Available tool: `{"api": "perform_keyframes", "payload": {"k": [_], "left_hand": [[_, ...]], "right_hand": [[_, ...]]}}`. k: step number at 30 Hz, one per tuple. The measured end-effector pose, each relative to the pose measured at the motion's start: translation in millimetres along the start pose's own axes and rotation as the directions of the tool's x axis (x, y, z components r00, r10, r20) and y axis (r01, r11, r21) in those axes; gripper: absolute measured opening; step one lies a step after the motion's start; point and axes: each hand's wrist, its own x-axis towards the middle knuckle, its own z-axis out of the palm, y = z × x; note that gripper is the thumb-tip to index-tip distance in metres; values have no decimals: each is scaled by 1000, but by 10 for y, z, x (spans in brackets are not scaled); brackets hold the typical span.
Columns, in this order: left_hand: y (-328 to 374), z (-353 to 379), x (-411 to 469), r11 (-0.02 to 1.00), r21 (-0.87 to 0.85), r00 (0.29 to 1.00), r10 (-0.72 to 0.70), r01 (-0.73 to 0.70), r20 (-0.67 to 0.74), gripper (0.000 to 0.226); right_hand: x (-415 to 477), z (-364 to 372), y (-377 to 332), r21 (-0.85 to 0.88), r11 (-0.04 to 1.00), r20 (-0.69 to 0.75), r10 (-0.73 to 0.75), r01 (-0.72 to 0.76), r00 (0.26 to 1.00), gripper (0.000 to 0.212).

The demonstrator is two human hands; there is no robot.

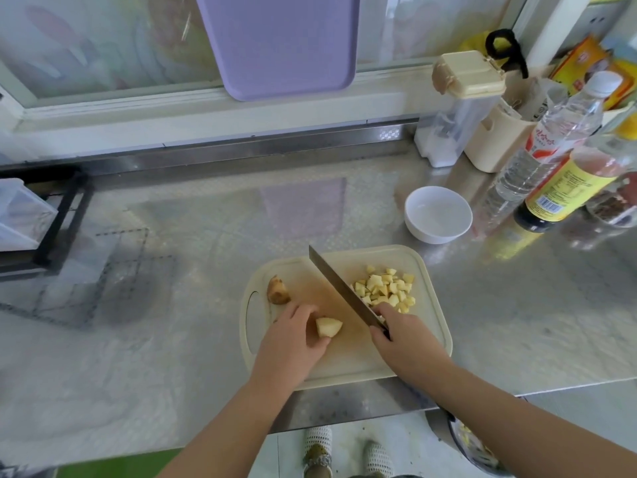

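Most of the apple looks diced already: a pile of small cubes (pixel 386 288) sits on the right half of the cutting board (pixel 348 360). One apple wedge (pixel 329 327) is left, lying near the board's front edge, and your left hand (pixel 293 343) pinches it between thumb and curled fingers. Your right hand (pixel 403 336) is wrapped round the handle of the knife (pixel 341 288), whose blade slants across the board between wedge and pile. A brownish offcut (pixel 277 289) lies apart at the left end. What remains, by my judgement, is dicing this wedge; a white bowl (pixel 437 215) stands just beyond the board.
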Motion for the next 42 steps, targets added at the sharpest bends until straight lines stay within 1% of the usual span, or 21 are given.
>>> {"api": "perform_keyframes", "payload": {"k": [3,6,9,12,15,18,24,29,38,42], "left_hand": [[46,28,10,997,-48,999,-52,52,-3,35],[105,65,48,981,-130,990,-142,142,10,29],[194,91,109,947,-234,975,-224,219,5,24],[262,103,165,909,-317,958,-286,269,-6,24],[275,105,184,891,-341,948,-318,301,7,20],[256,114,176,872,-359,937,-347,334,29,18],[286,116,163,839,-420,927,-373,347,21,23],[303,113,146,837,-425,927,-374,344,15,25],[262,131,156,819,-454,928,-371,349,44,23],[247,141,157,820,-456,929,-367,347,47,24]], "right_hand": [[-25,24,-22,-2,1000,-6,-29,29,1000,13],[-42,67,-40,-18,999,-16,-48,48,999,13],[-31,87,-32,-33,999,0,-27,27,1000,13],[-22,71,-24,-27,1000,-3,-7,7,1000,18],[-40,34,-14,3,1000,-48,-9,9,999,21],[-71,7,-4,-30,999,-39,-43,42,998,20],[-127,80,6,-110,990,13,-88,88,996,18],[-136,127,21,-126,988,14,-88,89,996,20],[-96,149,-48,-143,988,57,-50,57,997,20],[-48,176,-117,-162,987,99,-5,21,995,12]]}}
